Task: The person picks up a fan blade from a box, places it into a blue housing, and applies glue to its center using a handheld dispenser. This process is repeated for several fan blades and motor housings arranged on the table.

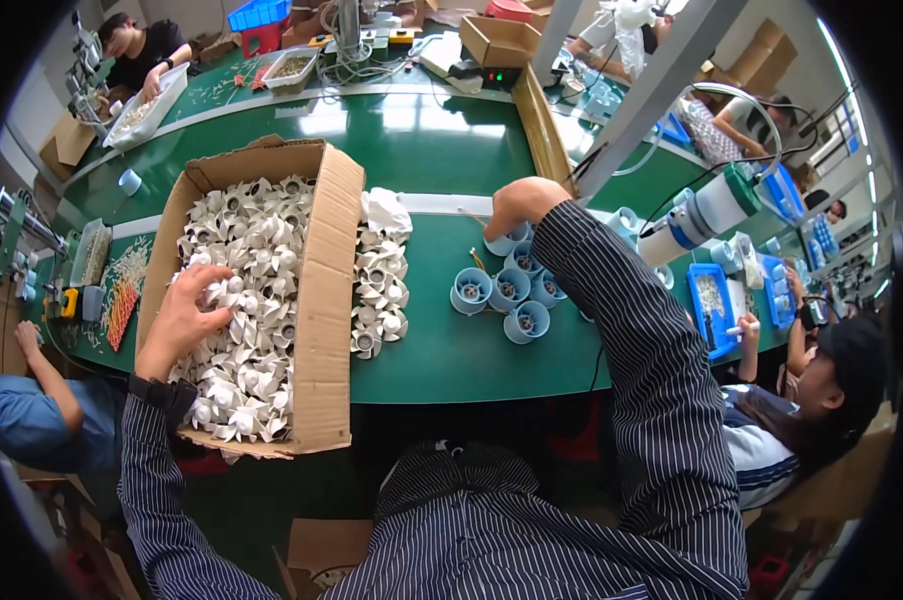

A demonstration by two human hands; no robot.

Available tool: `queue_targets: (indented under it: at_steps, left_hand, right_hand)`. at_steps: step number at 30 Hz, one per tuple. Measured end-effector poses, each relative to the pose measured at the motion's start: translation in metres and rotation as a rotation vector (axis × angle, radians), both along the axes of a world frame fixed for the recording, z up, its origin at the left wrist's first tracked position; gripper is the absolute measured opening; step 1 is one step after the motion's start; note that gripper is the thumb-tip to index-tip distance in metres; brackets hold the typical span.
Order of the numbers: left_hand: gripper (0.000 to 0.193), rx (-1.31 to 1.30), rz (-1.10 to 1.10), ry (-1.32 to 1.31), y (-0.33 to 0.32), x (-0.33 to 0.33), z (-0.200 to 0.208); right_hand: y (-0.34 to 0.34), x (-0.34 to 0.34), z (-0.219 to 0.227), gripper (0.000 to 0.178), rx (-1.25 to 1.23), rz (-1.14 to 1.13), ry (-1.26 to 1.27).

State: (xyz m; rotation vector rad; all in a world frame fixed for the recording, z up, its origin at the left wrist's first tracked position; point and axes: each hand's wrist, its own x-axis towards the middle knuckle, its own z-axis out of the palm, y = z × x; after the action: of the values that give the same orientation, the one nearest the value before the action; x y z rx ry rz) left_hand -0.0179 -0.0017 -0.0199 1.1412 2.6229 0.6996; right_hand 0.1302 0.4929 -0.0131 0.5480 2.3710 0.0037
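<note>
White impellers (247, 225) fill the cardboard box (329, 300) on the left part of the green table (452, 370), its near end jutting past the table's near edge; loose white impellers (380, 285) lie just beside its right wall. To pick well, we judge it best to lift 1 impeller by its hub with light fingertips, since the blades look tangled and could snag or bend. With the blue cups (470, 306), at least 6 in a close cluster, we do best to handle 1 without nudging its neighbours.

Our left hand (184, 312) reaches over the box's left wall, thumb and fingers curved around 1 impeller; we cannot tell whether the grip has closed. Our right hand (524, 203) bends down near the pale strip (437, 204) crossing the table, fingertips at the cluster's farthest cup; whether they clasp it, we cannot tell.
</note>
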Motion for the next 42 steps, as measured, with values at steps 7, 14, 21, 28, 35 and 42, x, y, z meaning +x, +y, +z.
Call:
queue_targets:
  at_steps: [7, 14, 21, 28, 35, 42]
  left_hand:
    - [0.051, 0.009, 0.007, 0.068, 0.012, 0.005, -0.004]
    - [0.045, -0.019, 0.029, 0.067, 0.001, 0.009, 0.012]
    - [0.040, 0.079, 0.053, 0.002, -0.001, 0.008, 0.019]
    - [0.028, 0.065, 0.157, 0.093, 0.012, 0.009, 0.026]
    - [0.026, 0.491, 0.420, -0.229, -0.004, 0.011, 0.036]
    - [0.028, 0.642, 0.369, -0.246, 0.029, 0.104, 0.070]
  right_hand:
    - [0.009, 0.036, 0.002, 0.065, -0.070, -0.012, 0.314]
    - [-0.030, 0.117, 0.025, 0.042, -0.259, 0.006, 1.081]
    - [-0.046, 0.196, -0.002, 0.025, -0.706, -0.296, 1.254]
    - [-0.050, 0.254, -0.043, 0.013, -0.696, -0.439, 1.187]
    - [-0.060, 0.266, -0.070, 0.011, -0.843, -0.481, 1.143]
    - [-0.085, 0.263, -0.061, 0.009, -0.820, -0.408, 1.180]
